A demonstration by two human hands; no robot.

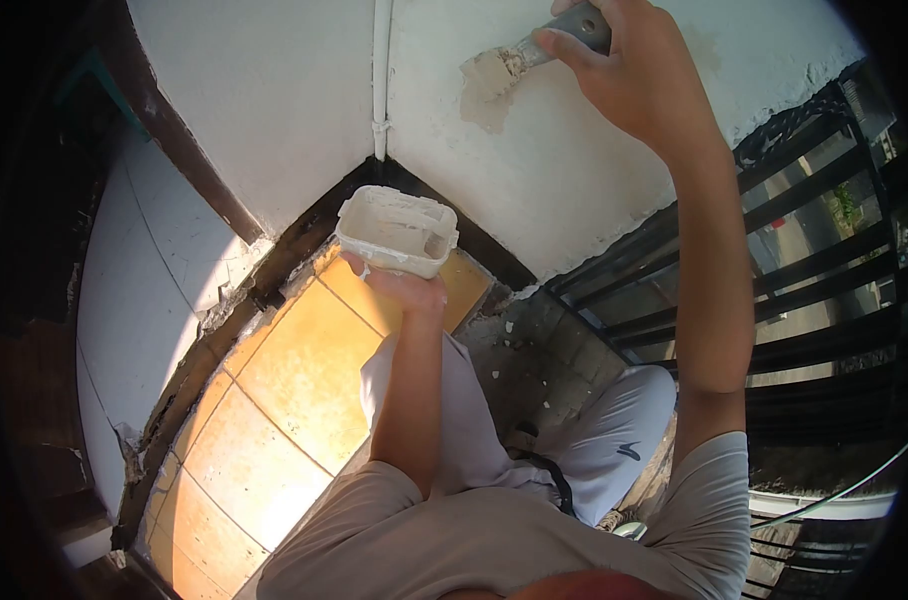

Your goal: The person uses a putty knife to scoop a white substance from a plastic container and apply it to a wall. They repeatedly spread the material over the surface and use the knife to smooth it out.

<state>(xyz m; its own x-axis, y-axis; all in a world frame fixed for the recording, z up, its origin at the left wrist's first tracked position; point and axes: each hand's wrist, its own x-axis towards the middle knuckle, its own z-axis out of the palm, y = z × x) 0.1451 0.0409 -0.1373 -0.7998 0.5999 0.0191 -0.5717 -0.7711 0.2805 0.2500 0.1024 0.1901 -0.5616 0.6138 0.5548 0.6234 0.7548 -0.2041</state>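
Note:
My right hand [614,60], raised at the top, is closed round the dark handle of a putty knife [577,30]. The knife's blade carries pale putty and lies against the white wall [564,180], beside a damp-looking beige patch [486,112]. Lower and to the left, my left hand [404,287] holds up a white rectangular plastic tub [397,232] from beneath. Pale putty coats the tub's inner walls and smears its near edge. Some white residue shows on my left fingers.
A thin white pipe [380,80] runs down the wall corner. Black metal railings [814,255] stand on the right. Orange tiles [294,370] lie below left, beside a broken plaster edge. White crumbs dot the grey floor [524,360]. A green hose [844,488] crosses at lower right.

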